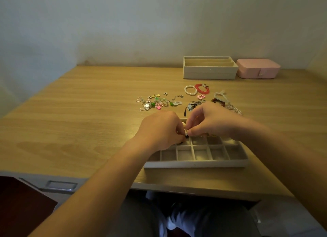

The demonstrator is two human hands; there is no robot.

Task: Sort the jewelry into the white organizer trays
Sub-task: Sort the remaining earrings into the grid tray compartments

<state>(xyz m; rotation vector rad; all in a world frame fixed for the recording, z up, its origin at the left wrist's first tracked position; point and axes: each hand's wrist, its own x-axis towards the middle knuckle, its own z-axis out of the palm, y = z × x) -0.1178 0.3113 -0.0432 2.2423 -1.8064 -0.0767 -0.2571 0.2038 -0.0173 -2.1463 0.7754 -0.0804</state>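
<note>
A white organizer tray (194, 164) with a grid of small square compartments lies near the desk's front edge. Above its far left part, my left hand (159, 130) and my right hand (212, 121) meet, fingertips pinched together on a small dark earring (186, 135). Behind the hands lies loose jewelry: a scatter of earrings (157, 102), a pearl bracelet (190, 90), a red bead bracelet (202, 88), a pink flower piece (201, 96) and more bead bracelets (221, 97). The hands hide the tray's far compartments.
A second white organizer tray (210, 72) with long slots, stacked two high, stands at the back of the wooden desk (88, 112). A shut pink jewelry box (257, 68) sits to its right. A drawer handle (61, 184) shows below the desk's front edge.
</note>
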